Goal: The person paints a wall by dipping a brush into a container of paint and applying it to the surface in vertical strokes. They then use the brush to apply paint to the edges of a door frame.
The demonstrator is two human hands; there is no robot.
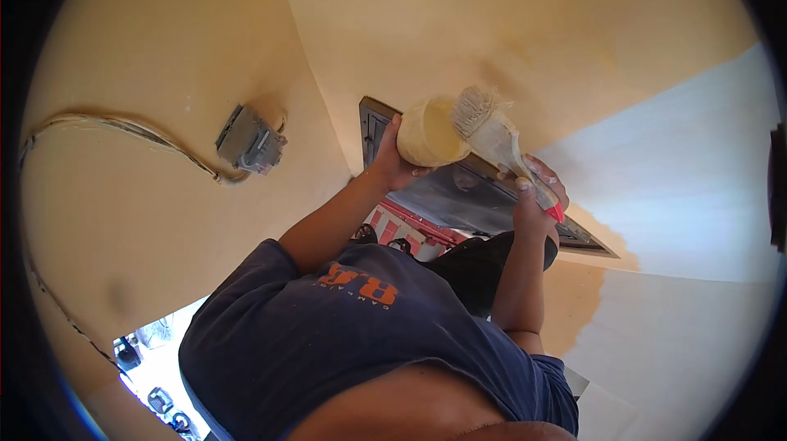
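Observation:
In my left hand is a tub of pale yellow paint, its open mouth facing me and my fingers wrapped around its side. My right hand grips a wide paintbrush by its handle, which ends in a red tip. The brush's bristles, crusted with paint, point up and overlap the tub's right rim in this view. Flecks of paint show on the right fingers.
Behind the hands, a dark-framed panel is set in the yellow wall. White wall borders the yellow on the right. A switch box with loose cable juts from the left wall. Red-and-white slats show below near my feet.

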